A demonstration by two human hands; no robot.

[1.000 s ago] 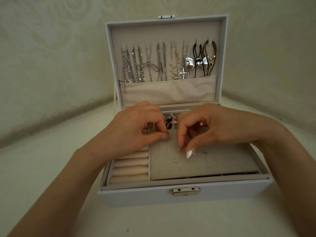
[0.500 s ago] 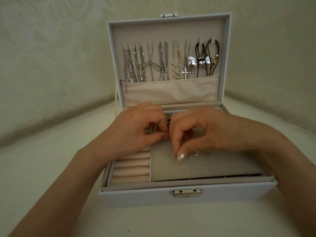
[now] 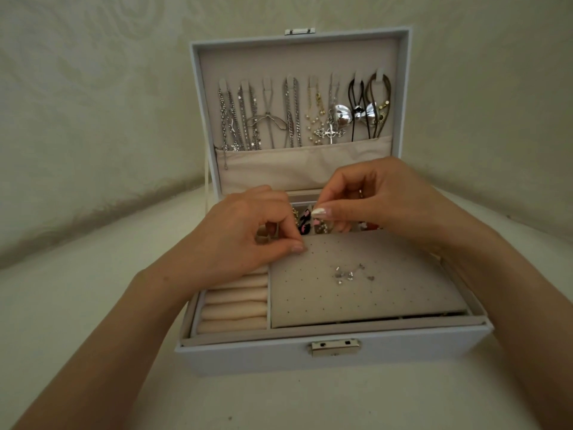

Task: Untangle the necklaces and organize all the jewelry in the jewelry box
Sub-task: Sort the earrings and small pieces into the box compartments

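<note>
Necklaces [image 3: 291, 119] hang untangled in lid [image 3: 297, 57], 12 o'clock. Studs [image 3: 347, 274] loose on earring pad [image 3: 387, 299]. Left hand [image 3: 245, 231] pinches pad corner; right hand [image 3: 372, 200] pinched together, contents unclear.

I see the white jewelry box [image 3: 248, 355] standing open, with its lid up at the back. The necklaces [image 3: 291, 116] hang in a neat row inside the lid, and their ends are tucked in a cloth pocket. A grey board [image 3: 387, 293] with tiny holes lies in the tray. Little shiny earrings [image 3: 347, 274] sit on it.
</note>
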